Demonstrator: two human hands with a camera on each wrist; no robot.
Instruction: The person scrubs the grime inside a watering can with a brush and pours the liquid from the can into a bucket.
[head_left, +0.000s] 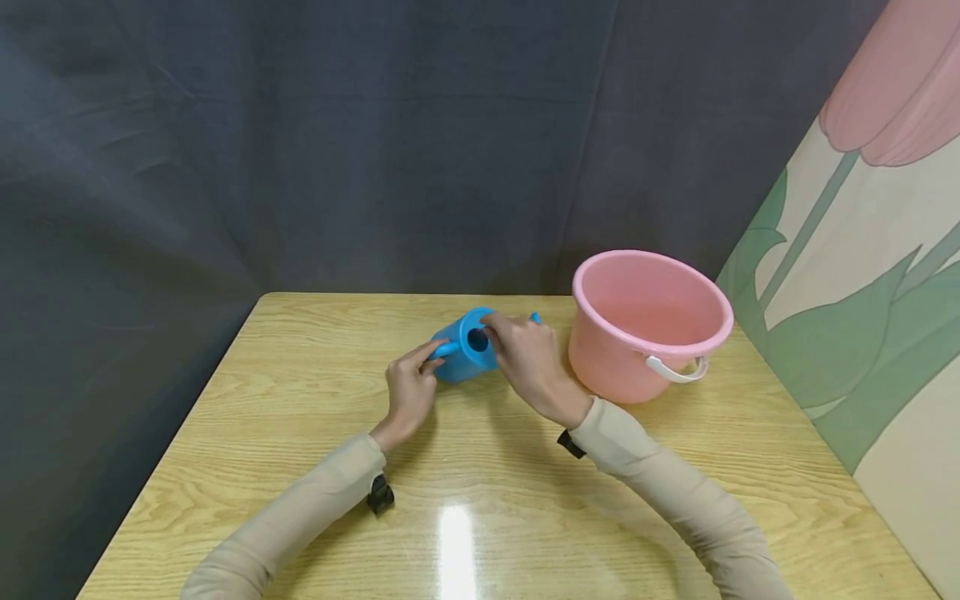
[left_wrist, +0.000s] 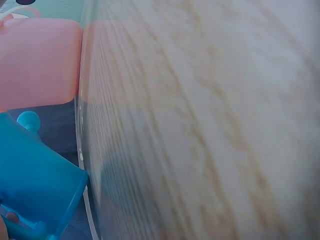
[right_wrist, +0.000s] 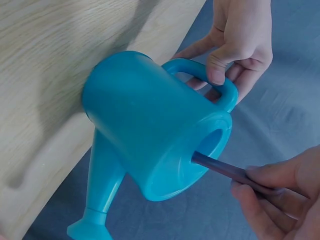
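At the tabletop (head_left: 300,400), my left grip (head_left: 411,390) curls round the handle (right_wrist: 229,95) of the can (right_wrist: 140,120), seemingly to steady it, while my right grip (head_left: 528,358), beside the bucket (head_left: 611,367), pinches a stick (right_wrist: 220,167) slanting into the can's mouth (right_wrist: 215,140).

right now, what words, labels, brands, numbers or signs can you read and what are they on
None can be read in any view.
The blue watering can, dark stick and pink bucket show no lettering.
The wall shows plant pictures, no writing.
Any marking on the black wrist pieces is too small to read.
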